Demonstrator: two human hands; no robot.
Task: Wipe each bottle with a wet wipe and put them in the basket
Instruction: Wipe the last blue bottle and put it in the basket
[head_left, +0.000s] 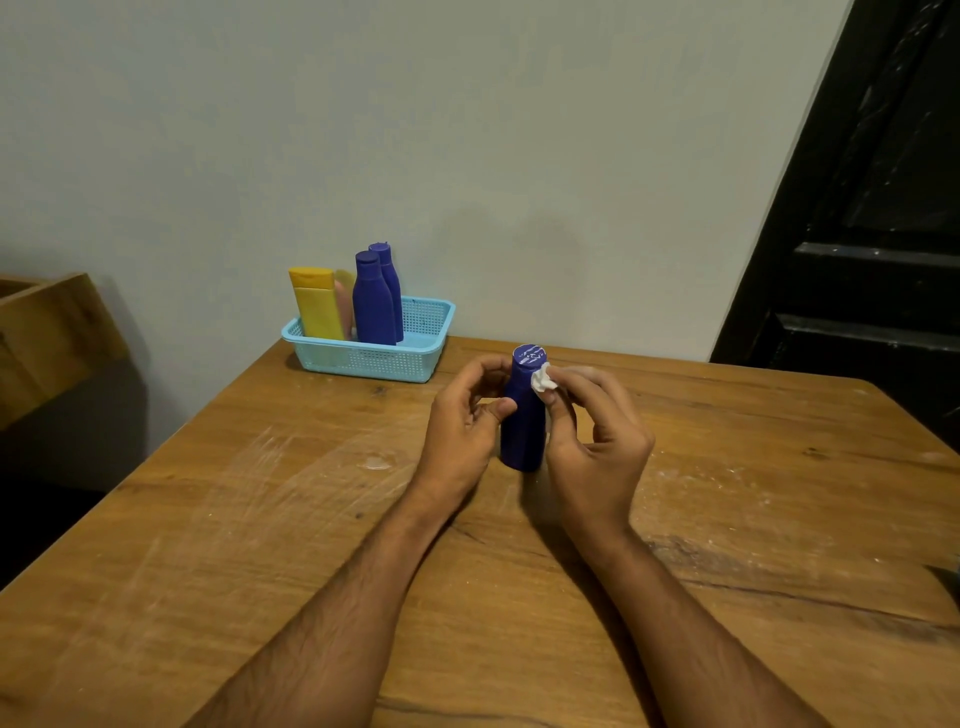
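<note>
Blue bottle (523, 415); white wipe (543, 381); light-blue basket (374, 358); yellow bottle (316, 304).

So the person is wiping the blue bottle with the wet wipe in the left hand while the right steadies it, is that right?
Not quite: the head view shows the wet wipe in the right hand, rubbing near the blue bottle cap, while the left hand steadies it.

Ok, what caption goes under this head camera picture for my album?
Left hand steadies a dark blue plastic bottle while right hand rubs it with a white wet wipe.

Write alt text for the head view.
The left hand steadies a blue bottle on a wooden table while the right hand presses a white wipe near its top; a basket behind holds more bottles.
</note>
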